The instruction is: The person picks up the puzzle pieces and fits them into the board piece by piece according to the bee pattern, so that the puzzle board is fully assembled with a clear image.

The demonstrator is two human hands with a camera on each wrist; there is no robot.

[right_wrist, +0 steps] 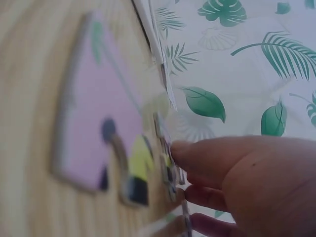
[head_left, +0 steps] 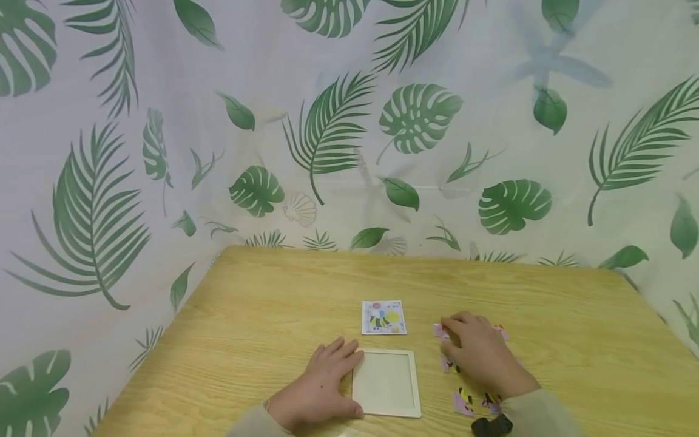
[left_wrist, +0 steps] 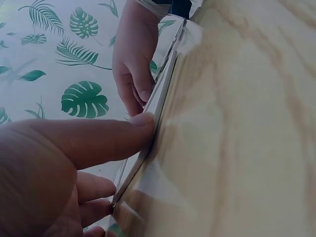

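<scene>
My left hand [head_left: 324, 385] lies on the table with its fingers spread. Its fingertips and thumb touch the left side of a shallow, pale square tray [head_left: 415, 391]; the left wrist view shows the thumb [left_wrist: 140, 127] along the tray's edge. Over a group of pink, yellow and black jigsaw pieces, my right hand [head_left: 480, 349] reaches down. Its index finger and thumb are apart, touching a pink piece [head_left: 438, 331] at the group's far left. The hand hides part of the group. A larger-looking pink piece [right_wrist: 106, 108] lies close to the right wrist camera.
Behind the tray lies a square picture card [head_left: 384, 317] with a yellow-and-black striped bee. More jigsaw pieces [head_left: 463, 402] lie near the right wrist, which wears a dark band [head_left: 491, 426]. A leaf-printed curtain [head_left: 327, 182] borders the wooden table [head_left: 273, 291] behind and at the left.
</scene>
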